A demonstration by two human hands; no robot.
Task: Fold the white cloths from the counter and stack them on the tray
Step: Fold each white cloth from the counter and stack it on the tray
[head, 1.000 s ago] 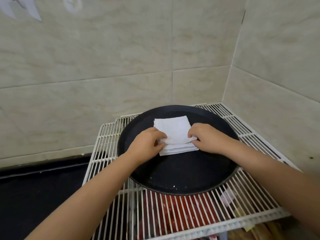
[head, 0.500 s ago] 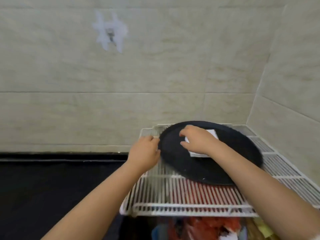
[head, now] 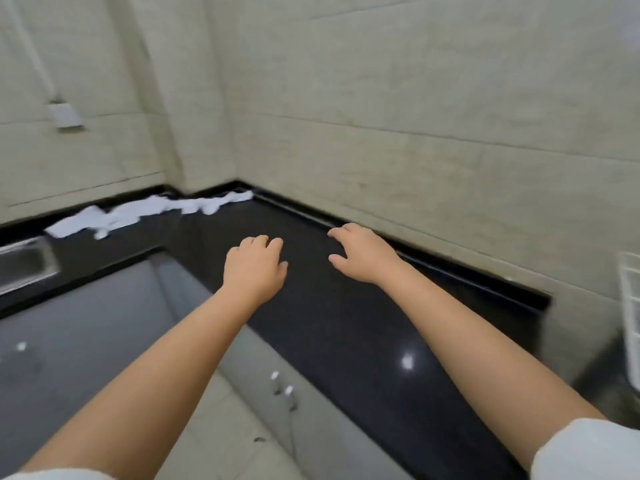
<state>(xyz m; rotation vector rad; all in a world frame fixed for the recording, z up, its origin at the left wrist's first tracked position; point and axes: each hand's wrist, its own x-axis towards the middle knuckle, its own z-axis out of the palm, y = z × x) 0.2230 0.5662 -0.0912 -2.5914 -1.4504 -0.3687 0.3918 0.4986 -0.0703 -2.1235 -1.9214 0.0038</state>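
Several unfolded white cloths (head: 149, 213) lie in a loose row along the back of the black counter (head: 346, 323), near the inner wall corner. My left hand (head: 254, 268) hovers over the counter with loosely curled fingers and holds nothing. My right hand (head: 362, 254) is beside it, nearer the wall, fingers relaxed and empty. Both hands are well short of the cloths. The tray is out of view.
A steel sink (head: 24, 265) is set in the counter at the far left. The white wire rack's edge (head: 628, 306) shows at the right border. Tiled walls bound the counter behind and to the right; grey floor lies below left.
The view has swung left from the tray on the rack to the counter. Both hands have left the folded cloth and tray and now hang empty over the counter.
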